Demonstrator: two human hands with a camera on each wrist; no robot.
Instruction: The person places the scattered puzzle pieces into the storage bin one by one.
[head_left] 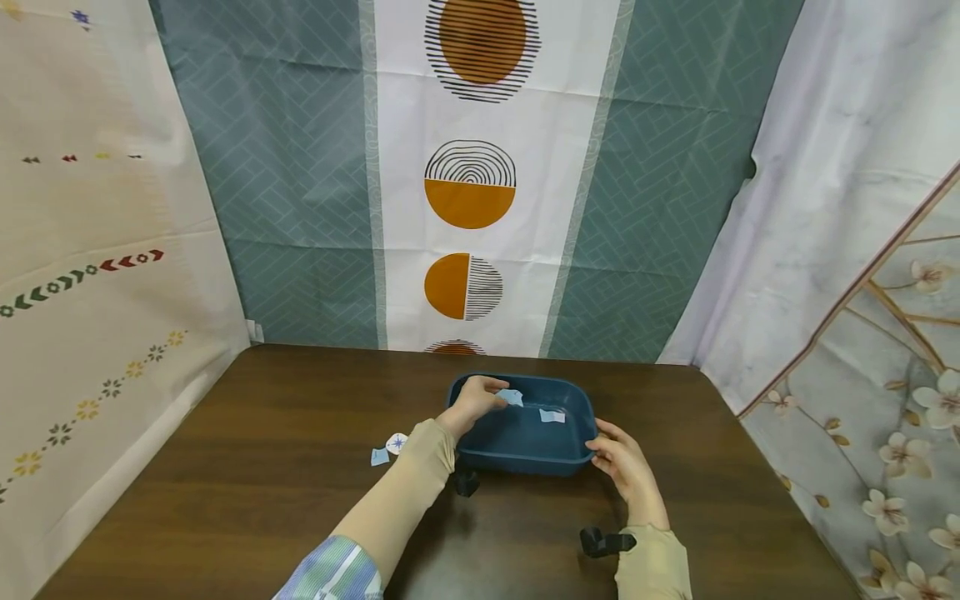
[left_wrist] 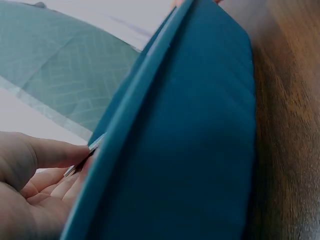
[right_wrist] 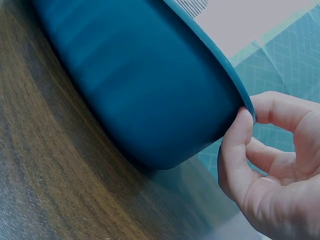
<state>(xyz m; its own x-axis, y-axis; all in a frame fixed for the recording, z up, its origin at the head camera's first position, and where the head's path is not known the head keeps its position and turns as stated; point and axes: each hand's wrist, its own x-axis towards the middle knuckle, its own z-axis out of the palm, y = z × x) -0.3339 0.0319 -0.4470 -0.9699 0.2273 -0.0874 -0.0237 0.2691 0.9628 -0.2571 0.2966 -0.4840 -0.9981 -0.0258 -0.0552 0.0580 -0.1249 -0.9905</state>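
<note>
A dark blue rectangular tub (head_left: 517, 437) stands on the table. My left hand (head_left: 477, 402) reaches over its left side, pinching a thin, flat, light blue piece (head_left: 512, 397) between thumb and fingers. In the left wrist view, only the edge of this thin piece (left_wrist: 82, 156) shows beside the tub's rim. Another small light blue piece (head_left: 552, 416) lies inside the tub. At the right end, my right hand (head_left: 626, 467) grips the rim, with thumb outside and a finger over the edge, as the right wrist view shows its fingers (right_wrist: 243, 132).
Left of the tub, a small light blue piece (head_left: 379, 457) and a round white piece with a blue star (head_left: 397, 443) lie on the brown wooden table (head_left: 300, 417). Patterned cloths (head_left: 300, 167) hang behind and at both sides.
</note>
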